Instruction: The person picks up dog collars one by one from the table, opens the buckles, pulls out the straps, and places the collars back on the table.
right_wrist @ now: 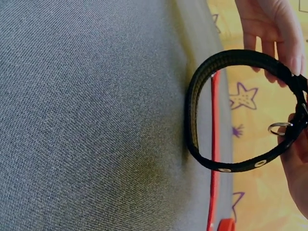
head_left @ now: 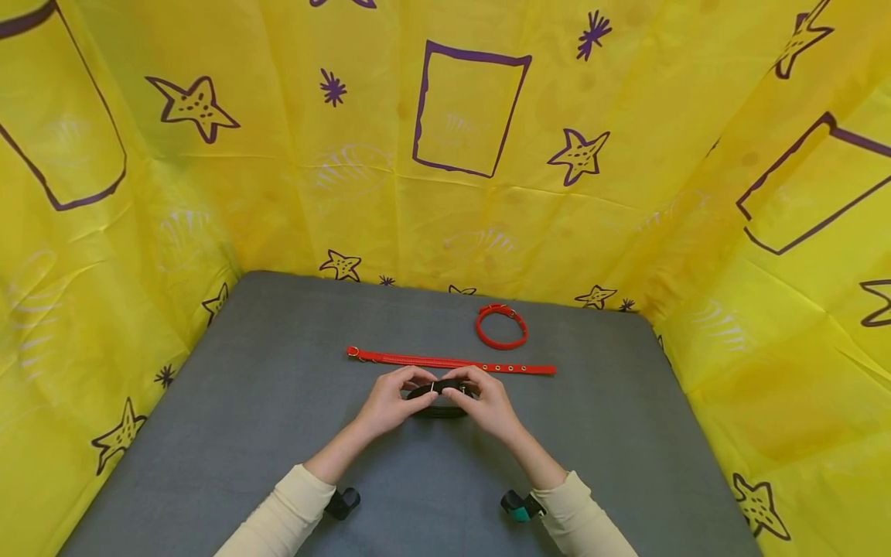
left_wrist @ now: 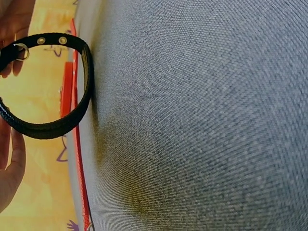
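A black collar (head_left: 440, 412) is bent into a loop, its lower edge at the grey table. My left hand (head_left: 391, 401) pinches its upper part between thumb and fingers. Opposite it, my right hand (head_left: 491, 402) pinches the same strap close by, beside the fastening. A metal D-ring (right_wrist: 280, 128) and brass eyelets show on the black collar (left_wrist: 45, 132) in both wrist views. Just beyond the hands lies a straight red collar (head_left: 418, 360), with a ring at its left end and several eyelets toward its right.
Behind the straight collar, to the right, a second red collar (head_left: 503, 346) lies fastened in a ring. The grey cloth-covered table (head_left: 230, 433) meets yellow patterned curtains (head_left: 376, 209) at the back and both sides. Each wrist carries a small dark camera (head_left: 343, 504).
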A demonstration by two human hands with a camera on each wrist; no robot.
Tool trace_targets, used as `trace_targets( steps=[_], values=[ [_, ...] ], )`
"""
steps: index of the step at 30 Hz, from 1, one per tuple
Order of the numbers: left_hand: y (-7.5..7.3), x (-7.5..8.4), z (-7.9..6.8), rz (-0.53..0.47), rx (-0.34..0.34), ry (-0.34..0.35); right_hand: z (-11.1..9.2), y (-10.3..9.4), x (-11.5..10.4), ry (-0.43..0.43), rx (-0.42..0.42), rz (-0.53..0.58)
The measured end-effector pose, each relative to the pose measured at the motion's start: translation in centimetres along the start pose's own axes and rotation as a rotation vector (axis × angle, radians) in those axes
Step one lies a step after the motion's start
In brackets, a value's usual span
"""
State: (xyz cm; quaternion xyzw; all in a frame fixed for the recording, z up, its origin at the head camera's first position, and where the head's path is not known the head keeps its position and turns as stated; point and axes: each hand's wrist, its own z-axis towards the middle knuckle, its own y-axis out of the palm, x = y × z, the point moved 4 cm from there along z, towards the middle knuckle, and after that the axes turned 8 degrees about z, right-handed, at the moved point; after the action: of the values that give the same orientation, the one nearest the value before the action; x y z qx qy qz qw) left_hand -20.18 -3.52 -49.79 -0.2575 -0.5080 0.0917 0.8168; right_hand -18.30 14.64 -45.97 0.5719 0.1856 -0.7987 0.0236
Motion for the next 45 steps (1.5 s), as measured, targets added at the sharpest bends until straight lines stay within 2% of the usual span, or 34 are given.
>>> trace_targets(
  steps=[7,15,21,25,33,45],
  values=[
    [0.0,-0.3,-0.1,0.006,0.007,-0.032,0.2,-0.7,-0.4,0.052,0.058,0.127],
    [0.1,-0.2,-0.2,0.011,0.014,-0.037,0.0,-0.8,0.0,0.059,0.028,0.165],
    [-0.1,-0.1,-0.3,0.009,0.038,-0.036,-0.1,-0.9,0.1,0.046,0.021,0.120],
    [-0.2,-0.1,-0.3,0.005,0.049,-0.026,-0.2,-1.1,0.2,0.007,0.018,0.060],
    [-0.3,-0.1,-0.4,-0.009,0.050,-0.014,0.0,-1.3,3.5,0.057,0.025,-0.021],
    [-0.5,0.2,-0.2,0.001,0.068,0.030,0.2,-1.0,2.8,0.030,0.035,-0.014]
  ],
)
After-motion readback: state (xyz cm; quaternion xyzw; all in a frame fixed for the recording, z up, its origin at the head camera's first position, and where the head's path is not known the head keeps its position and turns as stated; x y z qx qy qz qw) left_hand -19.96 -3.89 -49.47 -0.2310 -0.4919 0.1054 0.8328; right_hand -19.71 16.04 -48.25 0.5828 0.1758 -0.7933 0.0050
